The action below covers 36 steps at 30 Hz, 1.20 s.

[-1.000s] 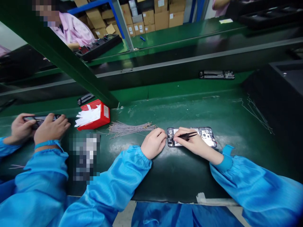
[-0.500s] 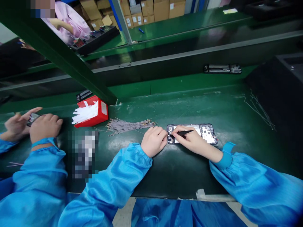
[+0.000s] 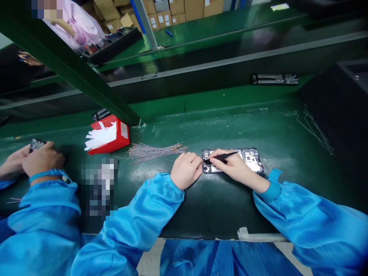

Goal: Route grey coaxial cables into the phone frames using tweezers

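An opened phone body point(image 3: 253, 159) with bare circuit parts lies flat on the green work surface point(image 3: 178, 132). My right hand point(image 3: 230, 166) pinches a black pointed tool point(image 3: 225, 156) over the phone's left part; the tool's dark lower end is at the phone's left edge. Curled against that same edge, my left hand point(image 3: 186, 170) has its fingers closed, and whatever they may hold is hidden. Just beyond my left hand is a bundle of thin grey cables point(image 3: 155, 151) with gold-coloured ends.
A red box point(image 3: 124, 134) of white strips stands left, by a green post point(image 3: 86, 80). At far left a co-worker's hands point(image 3: 43, 159) hold a small device. Another phone frame point(image 3: 274, 79) lies at the back. A black box point(image 3: 339, 111) and loose wires point(image 3: 313, 128) are right.
The black tool's dark end has shifted slightly toward the phone's left edge, and the tool lies at a slightly different angle. My left hand stays beside the phone. The co-worker's hands have shifted left.
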Each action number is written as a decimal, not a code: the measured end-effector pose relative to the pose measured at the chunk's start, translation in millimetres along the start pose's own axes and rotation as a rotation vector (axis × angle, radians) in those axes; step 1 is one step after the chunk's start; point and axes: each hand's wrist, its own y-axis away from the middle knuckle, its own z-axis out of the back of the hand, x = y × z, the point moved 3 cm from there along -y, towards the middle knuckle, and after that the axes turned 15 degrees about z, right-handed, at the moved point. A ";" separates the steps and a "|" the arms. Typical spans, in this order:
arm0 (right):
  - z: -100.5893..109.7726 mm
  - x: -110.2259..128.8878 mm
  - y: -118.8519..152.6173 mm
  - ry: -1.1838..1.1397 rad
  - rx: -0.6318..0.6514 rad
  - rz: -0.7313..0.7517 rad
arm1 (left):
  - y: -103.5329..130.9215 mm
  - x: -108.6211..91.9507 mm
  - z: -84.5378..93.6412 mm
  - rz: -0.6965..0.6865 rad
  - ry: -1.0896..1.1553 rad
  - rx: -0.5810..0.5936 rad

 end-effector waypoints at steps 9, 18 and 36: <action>-0.1 -0.2 0.2 0.016 0.007 0.025 | 0.6 -0.9 -0.1 -0.015 0.004 0.001; -4.0 13.2 -0.9 0.169 0.129 0.200 | -0.5 -1.7 0.6 -0.013 -0.029 0.043; 100.3 -9.9 68.1 0.746 -0.222 -0.121 | 0.3 -1.7 16.0 -0.363 -0.028 0.235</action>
